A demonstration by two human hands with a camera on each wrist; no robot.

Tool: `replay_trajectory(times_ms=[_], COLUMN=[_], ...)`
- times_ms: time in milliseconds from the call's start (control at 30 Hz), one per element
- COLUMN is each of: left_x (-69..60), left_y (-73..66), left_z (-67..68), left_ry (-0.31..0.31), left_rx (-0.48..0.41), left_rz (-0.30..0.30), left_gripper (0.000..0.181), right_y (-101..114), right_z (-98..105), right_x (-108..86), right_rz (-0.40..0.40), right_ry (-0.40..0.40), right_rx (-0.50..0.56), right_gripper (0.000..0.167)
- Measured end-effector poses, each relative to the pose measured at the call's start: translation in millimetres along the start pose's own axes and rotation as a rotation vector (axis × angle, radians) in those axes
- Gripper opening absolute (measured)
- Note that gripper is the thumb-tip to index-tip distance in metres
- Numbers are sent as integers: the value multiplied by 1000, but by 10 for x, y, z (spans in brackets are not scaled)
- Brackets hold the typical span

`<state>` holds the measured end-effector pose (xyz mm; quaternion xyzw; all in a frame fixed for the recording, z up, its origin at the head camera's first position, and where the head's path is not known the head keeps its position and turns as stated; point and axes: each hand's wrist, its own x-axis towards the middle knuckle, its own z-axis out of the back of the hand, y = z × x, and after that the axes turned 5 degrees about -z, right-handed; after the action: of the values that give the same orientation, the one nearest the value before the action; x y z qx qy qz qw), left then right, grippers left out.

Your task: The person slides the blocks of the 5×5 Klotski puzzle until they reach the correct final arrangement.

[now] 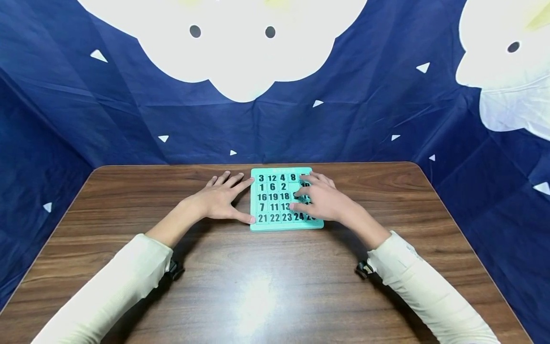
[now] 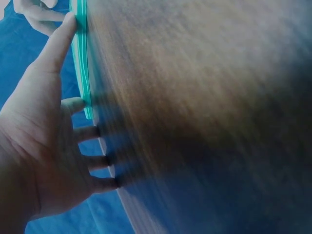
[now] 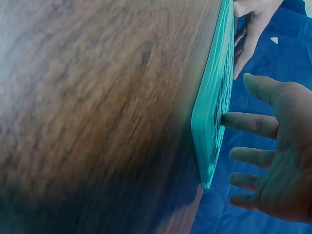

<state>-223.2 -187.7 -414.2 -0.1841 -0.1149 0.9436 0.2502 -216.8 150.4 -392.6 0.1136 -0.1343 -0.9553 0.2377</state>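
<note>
Pale sleeves (image 1: 116,282) lie nearest to us, one behind each hand, with a small dark fitting (image 1: 175,270) showing at each cuff. Between the hands we find a turquoise number board (image 1: 283,227), flat on the tabletop (image 1: 301,296). Its numbered tiles (image 1: 272,197) carry bold black figures; we read 21, 22, 23 and 24 along the row nearest the sleeves, and a blank cell (image 1: 294,187) shows just beyond the right hand's index fingertip.

At the board's left side we see the left hand (image 1: 216,200) open, fingers spread, its thumb at the near corner and its index fingertip by the edge farther off; the other fingers fan out over the wood. Over the board's right columns, the right hand (image 1: 324,197) is open too, gripping nothing. Its index fingertip is at the 9 tile, and its palm and fingers hide some numbers from us.

Beyond both hands, past the tabletop's far edge, we see a dark blue backdrop (image 1: 279,124) with white cloud shapes (image 1: 240,52) and small white triangles (image 1: 99,56).
</note>
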Motion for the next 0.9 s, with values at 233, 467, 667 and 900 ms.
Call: replay_trajectory(times_ms=[233, 467, 667, 900], left_x=[20, 16, 11, 1], left_y=[-14, -30, -32, -27], left_z=[20, 31, 29, 32], left_ry=[8, 19, 15, 19], left_rx=[5, 15, 13, -1], left_rz=[6, 3, -4, -5], left_gripper=[134, 133, 133, 133], right_y=[32, 14, -70, -27], right_z=[-36, -78, -11, 7], right_x=[93, 169, 122, 174], right_rz=[-14, -15, -55, -40], right_ry=[-16, 36, 6, -10], right_rx=[2, -2, -23, -13], right_gripper=[59, 62, 56, 55])
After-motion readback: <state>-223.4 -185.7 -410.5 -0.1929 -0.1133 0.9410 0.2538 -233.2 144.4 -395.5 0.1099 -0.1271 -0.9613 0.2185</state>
